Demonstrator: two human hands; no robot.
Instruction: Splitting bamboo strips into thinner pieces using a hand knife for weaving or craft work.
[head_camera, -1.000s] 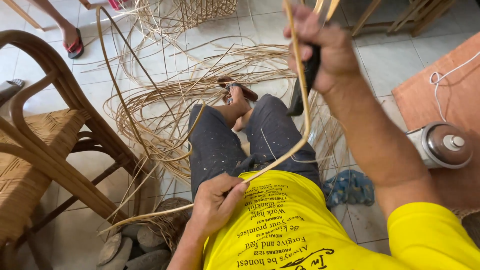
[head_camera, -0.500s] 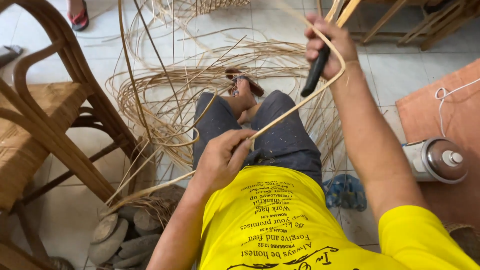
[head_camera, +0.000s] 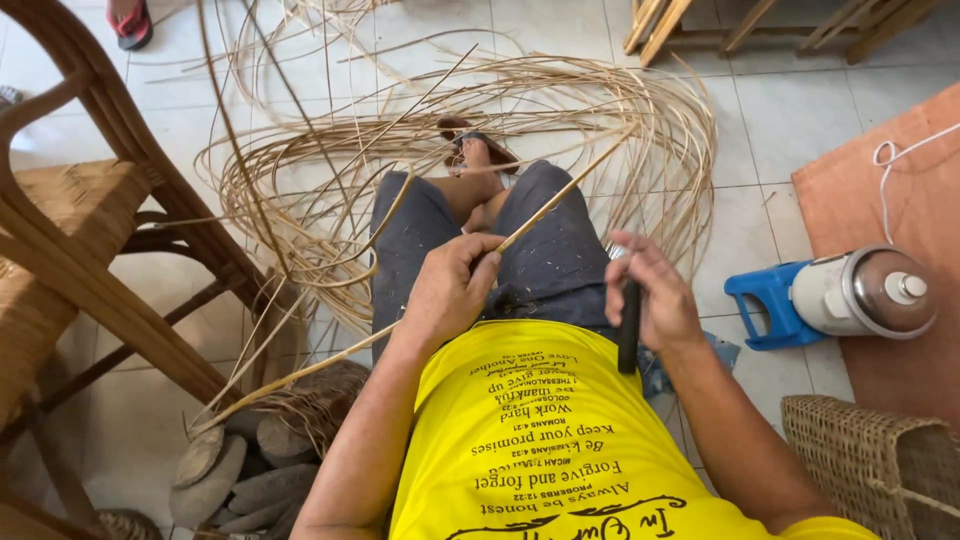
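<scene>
- A long, pale rattan strip runs slantwise across the person's lap, from upper right above the knees down to the lower left, where its end lies over a woven basket bottom on the floor.
- The left hand is curled around the strip at mid-length, fingers pressed together over it, just above the grey shorts.
- The right hand is closed around a dark-handled tool, held upright just beside the left hand; it does not touch the strip, and I cannot tell what its working end looks like.
- Beyond the knees a loose heap of rattan strands coils over the tiled floor, around a sandalled foot.
- On the left stands a rattan chair with a woven seat.
- On the right, a blue-based metal canister lies on its side at the edge of an orange-brown mat, with a white cord on the mat.
- A woven basket sits at the lower right.
- Flat grey stones lie near the lower left.
</scene>
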